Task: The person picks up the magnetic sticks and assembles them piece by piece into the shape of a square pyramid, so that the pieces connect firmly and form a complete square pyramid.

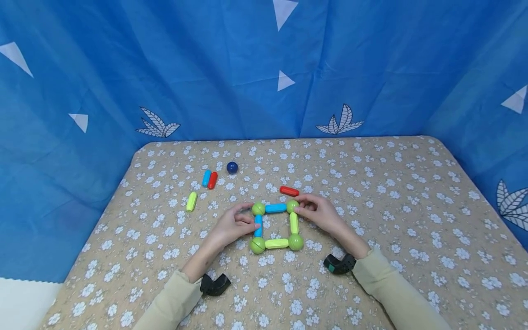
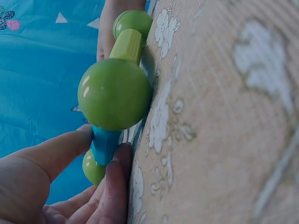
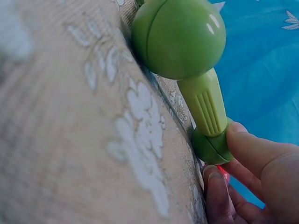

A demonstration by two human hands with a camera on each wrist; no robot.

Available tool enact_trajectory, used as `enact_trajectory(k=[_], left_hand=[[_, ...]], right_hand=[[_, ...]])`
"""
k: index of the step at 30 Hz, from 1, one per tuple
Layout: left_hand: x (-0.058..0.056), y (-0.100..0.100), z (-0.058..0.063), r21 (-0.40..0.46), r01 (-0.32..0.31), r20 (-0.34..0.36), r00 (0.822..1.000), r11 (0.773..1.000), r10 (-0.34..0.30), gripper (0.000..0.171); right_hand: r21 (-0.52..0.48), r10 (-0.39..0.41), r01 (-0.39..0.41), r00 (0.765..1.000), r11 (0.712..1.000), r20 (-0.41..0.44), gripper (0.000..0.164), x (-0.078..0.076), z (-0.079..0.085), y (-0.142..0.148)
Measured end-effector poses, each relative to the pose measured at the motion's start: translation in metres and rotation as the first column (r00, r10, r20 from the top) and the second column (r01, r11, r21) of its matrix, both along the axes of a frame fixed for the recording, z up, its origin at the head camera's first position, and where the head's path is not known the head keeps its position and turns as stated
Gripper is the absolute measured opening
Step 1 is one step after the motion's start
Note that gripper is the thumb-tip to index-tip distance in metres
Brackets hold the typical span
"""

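A square of rods and green balls lies on the table between my hands. Its far rod [image 1: 275, 208] and left rod [image 1: 258, 225] are blue; its right rod [image 1: 294, 223] and near rod [image 1: 277, 244] are yellow-green. A green ball sits at each corner, such as the near-left ball [image 2: 114, 93] and near-right ball [image 3: 179, 37]. My left hand [image 1: 232, 225] pinches the left blue rod between thumb and fingers, forefinger by the far-left ball [image 1: 258, 209]. With thumb and fingers my right hand [image 1: 321, 212] grips the far-right green ball [image 3: 212, 144].
Just beyond the square lies a red rod [image 1: 289, 191]. Farther left are a blue rod [image 1: 206, 178] beside another red rod [image 1: 212, 180], a yellow-green rod [image 1: 191, 201] and a dark blue ball [image 1: 232, 167]. A blue curtain [image 1: 247, 68] hangs behind the flowered table [image 1: 392, 183].
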State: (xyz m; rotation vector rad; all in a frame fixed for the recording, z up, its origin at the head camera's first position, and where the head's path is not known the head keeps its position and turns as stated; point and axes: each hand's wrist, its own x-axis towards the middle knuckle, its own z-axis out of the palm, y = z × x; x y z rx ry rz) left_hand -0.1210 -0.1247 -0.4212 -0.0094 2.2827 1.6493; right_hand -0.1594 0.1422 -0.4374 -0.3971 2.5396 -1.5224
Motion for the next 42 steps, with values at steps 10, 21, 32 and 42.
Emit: enact_trajectory(k=[10, 21, 32, 42], left_hand=[[0.000, 0.002, 0.000, 0.027, -0.040, -0.001, 0.999, 0.999, 0.040, 0.061], [0.001, 0.000, 0.001, 0.031, -0.033, -0.018, 0.999, 0.999, 0.034, 0.061], [-0.001, 0.001, 0.003, -0.015, 0.034, -0.103, 0.994, 0.999, -0.035, 0.061], [-0.017, -0.039, 0.011, -0.126, -0.057, -0.338, 0.941, 0.990, 0.012, 0.039]], right_hand=[[0.003, 0.023, -0.023, 1.000, 1.000, -0.007, 0.033, -0.002, 0.000, 0.001], [-0.005, 0.041, -0.041, 0.999, 0.999, -0.019, 0.033, -0.002, 0.001, 0.000], [0.001, 0.024, -0.024, 0.999, 1.000, -0.025, 0.033, -0.004, 0.001, 0.001], [-0.017, 0.022, -0.022, 1.000, 1.000, 0.005, 0.033, 0.002, -0.001, 0.001]])
